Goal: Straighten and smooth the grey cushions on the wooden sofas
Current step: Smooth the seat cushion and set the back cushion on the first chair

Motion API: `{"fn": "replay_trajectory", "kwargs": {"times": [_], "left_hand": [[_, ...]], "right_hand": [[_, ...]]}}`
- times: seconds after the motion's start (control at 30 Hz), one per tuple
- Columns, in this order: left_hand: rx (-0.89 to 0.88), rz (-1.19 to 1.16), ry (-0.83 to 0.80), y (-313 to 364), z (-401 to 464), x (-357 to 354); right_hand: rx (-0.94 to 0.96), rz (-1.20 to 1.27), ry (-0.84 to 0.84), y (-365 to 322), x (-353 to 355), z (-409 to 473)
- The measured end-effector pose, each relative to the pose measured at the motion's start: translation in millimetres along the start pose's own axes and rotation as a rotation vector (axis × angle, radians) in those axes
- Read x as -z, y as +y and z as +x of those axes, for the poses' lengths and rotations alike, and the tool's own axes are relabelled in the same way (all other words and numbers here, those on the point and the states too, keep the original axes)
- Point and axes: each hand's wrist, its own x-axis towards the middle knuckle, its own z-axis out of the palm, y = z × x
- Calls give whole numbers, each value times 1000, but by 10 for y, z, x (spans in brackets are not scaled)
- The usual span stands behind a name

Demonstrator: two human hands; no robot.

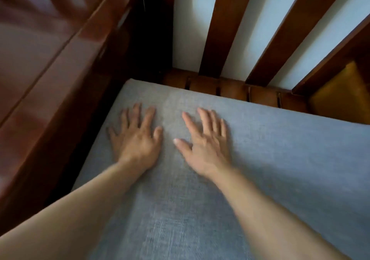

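A grey seat cushion (280, 169) fills the lower right of the head view, lying on the wooden sofa frame (230, 88). My left hand (138, 137) lies flat on the cushion near its far left corner, fingers spread and straight. Beside it, my right hand (206, 143) also presses flat on the fabric, fingers straight and pointing toward the backrest. A gap of cloth separates the two hands. Both forearms reach in from the bottom edge. The cushion's surface looks smooth around the hands.
Upright wooden backrest slats (226, 25) rise behind the cushion against a pale wall. A dark wooden table or cabinet top (46, 55) stands close on the left, with a dark gap between. A mustard-yellow cushion (342, 97) sits at the far right.
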Motion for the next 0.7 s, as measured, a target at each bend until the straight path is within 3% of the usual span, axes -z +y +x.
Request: {"fn": "replay_trajectory", "kwargs": {"times": [0.07, 0.1, 0.17, 0.2, 0.23, 0.3, 0.33, 0.37, 0.4, 0.5, 0.53, 0.57, 0.67, 0.7], "left_hand": [[-44, -81, 98, 186, 48, 193], [-106, -138, 261, 366, 52, 341], [-195, -278, 551, 677, -4, 484], [-227, -303, 579, 758, -62, 443], [-260, -251, 497, 909, -170, 256], [-278, 24, 152, 933, -358, -170], [-274, 134, 28, 979, -357, -307], [-265, 139, -16, 1070, -290, -327], [-264, 89, 3, 1206, -251, -247], [-355, -185, 337, 1861, -347, 9], [-380, -265, 380, 2026, -419, -45], [-409, -249, 318, 2188, -541, -217], [-411, 121, -81, 2378, -754, -849], [-378, 153, -142, 2436, -713, -920]], "right_hand": [[17, 174, 2, 70, 180, 55], [40, 262, 170, 127, 454, 61], [72, 326, 683, 340, 823, 1], [54, 287, 806, 480, 810, -35], [0, 190, 752, 706, 690, -174], [-58, 41, 212, 929, 230, -348], [-102, 42, 14, 1123, 165, -361], [-122, 141, -41, 1278, 274, -304], [-118, 242, 46, 1399, 488, -224], [-122, 207, 801, 1917, 1139, -328], [-184, 133, 901, 2123, 1094, -413], [-250, 64, 774, 2294, 921, -573], [-396, 11, -19, 2755, 328, -795], [-409, 70, -98, 2880, 383, -779]]}}
